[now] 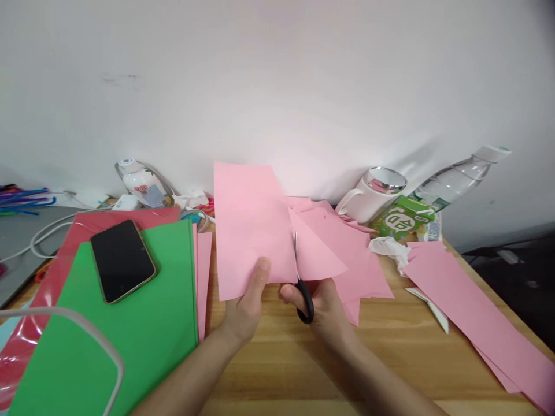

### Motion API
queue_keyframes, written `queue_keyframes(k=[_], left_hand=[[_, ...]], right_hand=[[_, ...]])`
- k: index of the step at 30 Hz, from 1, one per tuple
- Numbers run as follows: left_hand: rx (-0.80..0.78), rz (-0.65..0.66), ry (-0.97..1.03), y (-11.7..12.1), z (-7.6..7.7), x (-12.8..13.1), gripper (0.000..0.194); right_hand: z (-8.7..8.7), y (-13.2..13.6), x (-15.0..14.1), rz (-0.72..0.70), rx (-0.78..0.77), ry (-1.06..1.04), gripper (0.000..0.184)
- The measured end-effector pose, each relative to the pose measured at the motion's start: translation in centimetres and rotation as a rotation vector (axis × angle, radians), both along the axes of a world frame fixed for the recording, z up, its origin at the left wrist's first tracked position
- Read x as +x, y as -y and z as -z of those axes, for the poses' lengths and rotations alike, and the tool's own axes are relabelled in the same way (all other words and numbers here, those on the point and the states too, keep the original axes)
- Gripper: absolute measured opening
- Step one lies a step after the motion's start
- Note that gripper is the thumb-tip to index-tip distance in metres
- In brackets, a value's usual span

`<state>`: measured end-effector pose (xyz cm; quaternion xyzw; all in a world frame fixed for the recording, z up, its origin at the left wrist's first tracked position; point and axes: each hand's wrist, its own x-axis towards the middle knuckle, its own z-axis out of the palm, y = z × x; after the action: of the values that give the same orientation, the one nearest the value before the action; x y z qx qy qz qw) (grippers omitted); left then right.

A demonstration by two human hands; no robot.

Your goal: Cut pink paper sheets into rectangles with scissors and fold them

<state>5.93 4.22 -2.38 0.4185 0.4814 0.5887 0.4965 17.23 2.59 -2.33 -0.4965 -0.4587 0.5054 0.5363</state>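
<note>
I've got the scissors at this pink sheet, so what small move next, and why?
Perhaps ease the scissors slightly farther up: the visible blade lies where the pink sheet meets the flap on its right, and your left hand holds the sheet. Whether the flap is still attached is unclear.

Pink sheet (254, 231): centre, its lower edge pinched in the left hand (244, 312)
Black-handled scissors (307, 297): in the right hand (327, 309), blades at the cut in the sheet
Green paper (143, 341): lower left, a phone (124, 260) lying on it
Pink strips (481, 318): lower right
White mug (373, 199): right of centre, just beside a green packet (401, 216)
Clear bottle (459, 179): right, behind the packet
</note>
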Motion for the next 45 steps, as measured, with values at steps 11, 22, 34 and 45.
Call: queue_keyframes(k=[11,22,34,45], left_hand=[[-0.008,0.012,0.007,0.1,-0.2,0.2,0.052],[0.011,0.017,-0.028,0.0,-0.1,0.0,0.053],[0.011,0.016,0.011,0.0,-0.3,0.1,0.054],[0.044,0.058,0.021,-0.1,0.6,0.0,0.052]], right_hand=[[0.2,0.1,0.0,-0.003,-0.056,0.02,0.033],[0.2,0.2,0.0,-0.016,-0.061,0.011,0.032],[0.4,0.1,0.0,-0.021,-0.053,-0.028,0.033],[1.9,0.0,0.5,-0.006,0.079,-0.122,0.051]])
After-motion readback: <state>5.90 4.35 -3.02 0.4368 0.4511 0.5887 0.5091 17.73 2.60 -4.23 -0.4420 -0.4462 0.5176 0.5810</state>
